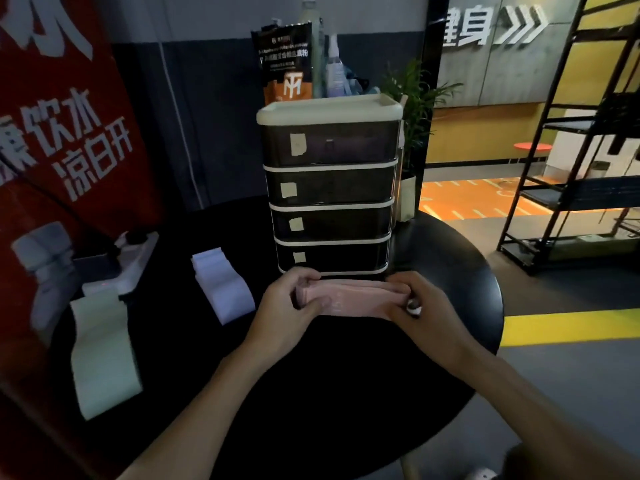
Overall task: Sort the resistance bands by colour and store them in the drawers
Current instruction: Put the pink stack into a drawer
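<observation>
holding: both hands pinch a folded stack of pink bands [349, 297], 1 end each, just above the dark round worktop [346, 393].
left hand [289, 308]: fingers curled round the stack's left end.
right hand [424, 304]: fingers curled round the stack's right end.
drawer unit [329, 202]: upright just behind the pink bands; 4 dark drawer fronts in view, all closed, each with a pale paper tag.
other bands: a white pile [221, 285] on the worktop left of the hands; a pale green pile [104, 355] further left, near the edge.
unit's top: a dark pouch [284, 64] and bottles [334, 67] stand there.
</observation>
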### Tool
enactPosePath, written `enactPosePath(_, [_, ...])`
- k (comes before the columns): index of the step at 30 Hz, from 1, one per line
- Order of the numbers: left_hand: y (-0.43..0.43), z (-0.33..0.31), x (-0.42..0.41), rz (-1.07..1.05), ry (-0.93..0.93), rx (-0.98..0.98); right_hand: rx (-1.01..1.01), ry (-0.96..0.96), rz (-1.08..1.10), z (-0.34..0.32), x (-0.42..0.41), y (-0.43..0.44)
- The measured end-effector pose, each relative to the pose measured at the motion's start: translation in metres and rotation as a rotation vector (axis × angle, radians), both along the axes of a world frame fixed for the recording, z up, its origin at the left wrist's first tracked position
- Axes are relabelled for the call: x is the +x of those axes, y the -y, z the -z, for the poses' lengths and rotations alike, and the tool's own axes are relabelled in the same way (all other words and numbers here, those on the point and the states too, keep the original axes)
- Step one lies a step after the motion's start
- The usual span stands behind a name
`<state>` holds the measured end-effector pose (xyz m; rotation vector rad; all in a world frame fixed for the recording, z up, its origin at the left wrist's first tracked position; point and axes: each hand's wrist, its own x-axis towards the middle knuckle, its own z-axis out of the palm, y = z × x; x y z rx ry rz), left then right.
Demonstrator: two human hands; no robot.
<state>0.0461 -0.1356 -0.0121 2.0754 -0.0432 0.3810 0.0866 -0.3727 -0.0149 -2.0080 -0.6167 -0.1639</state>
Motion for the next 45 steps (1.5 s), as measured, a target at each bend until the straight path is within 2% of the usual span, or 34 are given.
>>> enactPosePath(4, [-0.006, 0.018, 0.003, 0.047, -0.048, 0.234, -0.141, 0.004, -0.016, 0.011, 0.007, -0.004])
enactPosePath(7, [-0.006, 0.02, 0.002, 0.048, -0.068, 0.231, -0.184, 0.003, 0.007, 0.014, 0.009, -0.004])
enactPosePath(11, [-0.005, 0.02, 0.001, 0.041, -0.055, 0.217, -0.105, 0.059, 0.07, 0.016, 0.008, -0.003])
enactPosePath(15, [-0.007, 0.021, 0.0, 0.099, -0.127, 0.284, -0.132, 0.0, 0.054, 0.018, 0.009, -0.001])
enactPosePath(23, [-0.008, 0.015, -0.008, 0.094, -0.108, 0.226, -0.222, -0.011, 0.046, 0.017, 0.008, 0.0])
enactPosePath(34, [-0.005, 0.01, -0.009, 0.044, -0.028, 0.136, -0.058, 0.093, 0.052, 0.016, 0.006, 0.001])
enactPosePath(39, [-0.009, 0.013, -0.008, 0.062, -0.092, 0.196, -0.217, 0.018, 0.087, 0.022, 0.012, 0.0])
enactPosePath(45, [-0.007, 0.009, -0.007, 0.029, -0.058, 0.058, -0.07, -0.037, 0.058, 0.018, 0.011, 0.002])
